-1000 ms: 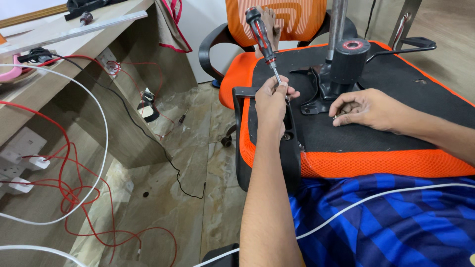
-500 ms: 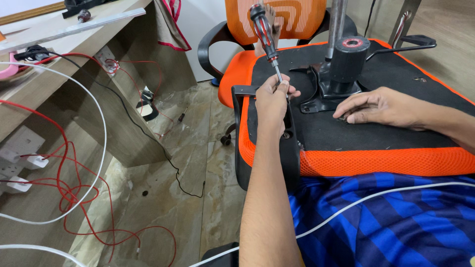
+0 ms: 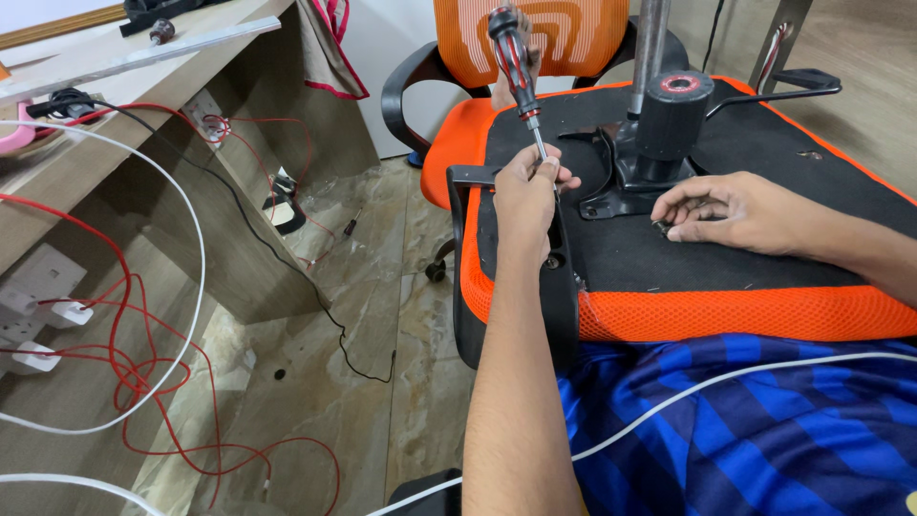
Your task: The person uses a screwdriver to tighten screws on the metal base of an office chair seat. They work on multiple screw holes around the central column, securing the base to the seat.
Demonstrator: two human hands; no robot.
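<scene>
We pinch screwdriver (image 3: 517, 67) shaft, left hand (image 3: 527, 186) closed. Tip may slip off armrest (image 3: 557, 287). Right hand (image 3: 731, 208) curled on small bolt (image 3: 661, 225); may roll off seat (image 3: 726, 258).

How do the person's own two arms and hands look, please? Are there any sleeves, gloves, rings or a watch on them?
Both arms are bare along all that shows; no sleeve reaches into view. The left hand and the right hand wear no gloves, and no ring, watch or bracelet is visible. The fingernails are short. Lower down shows clothing in blue and dark blue stripes.
</scene>
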